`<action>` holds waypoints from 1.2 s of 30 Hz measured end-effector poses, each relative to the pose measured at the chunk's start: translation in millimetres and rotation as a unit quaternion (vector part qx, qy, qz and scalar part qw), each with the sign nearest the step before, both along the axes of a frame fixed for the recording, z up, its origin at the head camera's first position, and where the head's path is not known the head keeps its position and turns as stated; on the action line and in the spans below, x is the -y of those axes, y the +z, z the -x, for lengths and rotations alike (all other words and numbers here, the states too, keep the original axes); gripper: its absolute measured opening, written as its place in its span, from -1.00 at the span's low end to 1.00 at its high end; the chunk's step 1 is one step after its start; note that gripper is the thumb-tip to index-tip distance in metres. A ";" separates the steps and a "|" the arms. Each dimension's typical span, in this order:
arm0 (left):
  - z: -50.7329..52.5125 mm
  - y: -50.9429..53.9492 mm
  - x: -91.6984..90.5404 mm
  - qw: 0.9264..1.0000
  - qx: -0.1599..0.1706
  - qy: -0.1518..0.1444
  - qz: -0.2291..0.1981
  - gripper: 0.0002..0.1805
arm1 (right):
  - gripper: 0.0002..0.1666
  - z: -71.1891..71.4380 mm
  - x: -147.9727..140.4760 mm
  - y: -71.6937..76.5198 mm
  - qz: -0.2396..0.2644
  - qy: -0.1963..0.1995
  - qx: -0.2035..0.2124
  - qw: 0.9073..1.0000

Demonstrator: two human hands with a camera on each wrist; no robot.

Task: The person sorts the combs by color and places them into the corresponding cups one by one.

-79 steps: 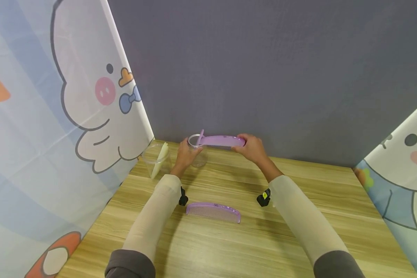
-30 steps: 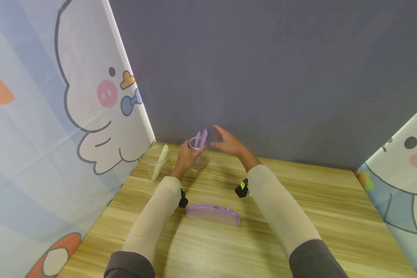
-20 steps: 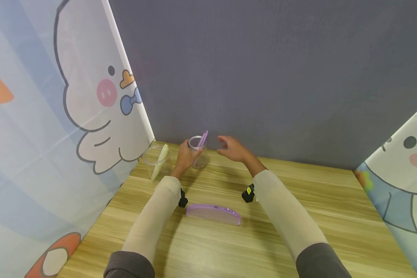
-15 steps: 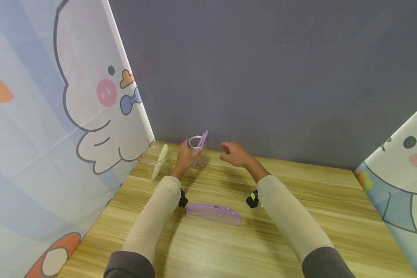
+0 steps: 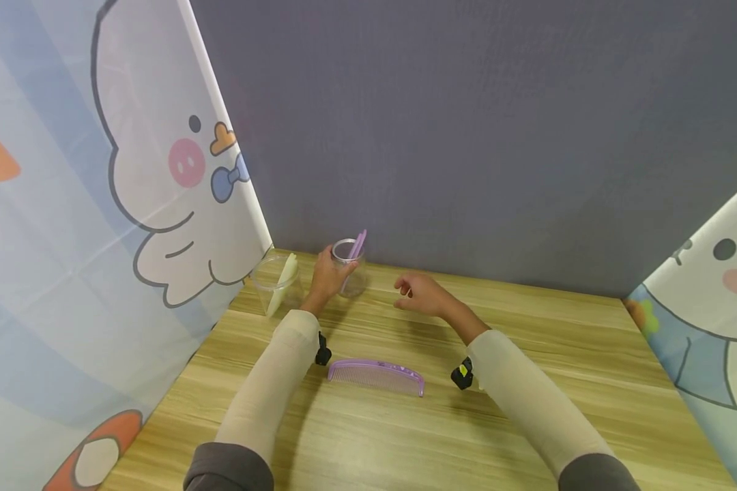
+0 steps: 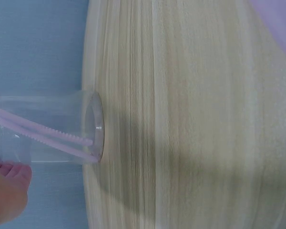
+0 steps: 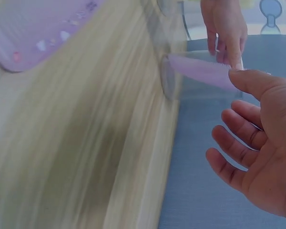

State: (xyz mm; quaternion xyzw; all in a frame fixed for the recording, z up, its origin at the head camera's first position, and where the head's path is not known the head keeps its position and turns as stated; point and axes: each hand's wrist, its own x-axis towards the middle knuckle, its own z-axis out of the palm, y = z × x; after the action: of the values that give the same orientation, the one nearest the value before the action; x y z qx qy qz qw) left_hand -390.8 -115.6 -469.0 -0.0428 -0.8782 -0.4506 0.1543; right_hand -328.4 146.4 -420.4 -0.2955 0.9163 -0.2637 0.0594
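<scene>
My left hand (image 5: 328, 274) grips the upper part of a clear plastic jar (image 5: 353, 283) near the back of the table. Two purple combs (image 5: 357, 245) lean together inside it, their ends poking above the rim; the left wrist view shows the combs (image 6: 47, 136) slanting down to the bottom of the jar. Right of the jar, my right hand (image 5: 425, 296) hovers over the wood, its fingers loosely bent and holding nothing. Another purple comb (image 5: 376, 376) lies flat on the table between my forearms, teeth toward me.
A second clear cup (image 5: 264, 276) with a pale yellow comb-like piece (image 5: 282, 283) in it stands left of my left hand. Behind the wooden table (image 5: 528, 354) rises a grey panel (image 5: 467, 136). A cartoon-printed cloth (image 5: 153, 225) hangs at the left.
The right hand let go of a purple comb, which now stands in the jar beside the other, then drew back right and toward me. The left hand stayed on the jar.
</scene>
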 end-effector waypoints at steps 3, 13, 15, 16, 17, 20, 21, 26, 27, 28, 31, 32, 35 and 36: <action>0.6 -0.4 -0.3 1.000 0.001 0.000 -0.002 -0.12 | -0.51 -6.9 -1.1 -3.5 -0.008 0.002 0.010 1.000; -1.2 -0.5 -0.5 1.000 0.001 0.000 0.003 -0.12 | -0.49 -28.9 -4.4 -16.8 -0.041 0.027 0.015 0.999; -2.0 0.2 -0.8 1.000 0.000 0.000 0.007 -0.12 | -0.50 -33.3 -5.9 -19.5 -0.043 0.025 0.021 0.999; -2.6 0.7 -0.9 1.000 0.000 0.000 0.008 -0.12 | -0.50 -35.3 -6.5 -20.9 -0.043 0.026 0.022 0.999; -3.1 1.1 -0.9 1.000 0.000 0.000 0.008 -0.12 | -0.50 -37.0 -7.1 -22.1 -0.045 0.029 0.018 0.998; -3.6 1.9 -0.9 1.000 -0.003 0.001 0.011 -0.12 | -0.52 -42.9 -9.4 -25.0 -0.048 0.033 0.016 0.998; -3.7 1.9 -0.9 1.000 -0.004 0.001 0.012 -0.12 | -0.52 -44.9 -10.2 -25.7 -0.048 0.036 0.015 0.998; -4.9 2.5 -1.0 1.000 -0.003 0.000 0.013 -0.11 | -0.54 -54.5 -15.7 -30.4 -0.045 0.048 0.017 0.998; -5.2 2.8 -1.0 1.000 -0.003 0.001 0.012 -0.12 | -0.55 -56.1 -17.0 -31.8 -0.045 0.050 0.018 0.998; -5.4 3.0 -1.0 1.000 -0.003 0.001 0.010 -0.12 | -0.55 -57.6 -18.2 -33.3 -0.045 0.051 0.020 0.997; -5.9 3.5 -1.1 1.000 -0.002 0.001 0.004 -0.13 | -0.54 -61.5 -21.4 -38.5 -0.051 0.052 0.027 0.997; -5.8 3.6 -1.1 1.000 -0.002 0.001 0.003 -0.13 | -0.53 -62.9 -22.4 -40.2 -0.055 0.050 0.032 0.997; -5.5 3.5 -1.1 1.000 -0.003 0.000 0.004 -0.13 | -0.50 -67.3 -24.2 -45.7 -0.066 0.048 0.031 0.996; -5.3 3.6 -1.1 1.000 -0.005 0.000 0.004 -0.13 | -0.50 -68.8 -24.5 -47.7 -0.069 0.050 0.028 0.996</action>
State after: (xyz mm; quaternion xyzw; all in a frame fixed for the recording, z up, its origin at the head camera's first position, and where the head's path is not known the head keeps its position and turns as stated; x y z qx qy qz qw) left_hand -385.6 -114.5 -465.4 -0.0452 -0.8794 -0.4467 0.1585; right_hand -259.5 170.9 -468.0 -0.3282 0.9145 -0.2045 0.1186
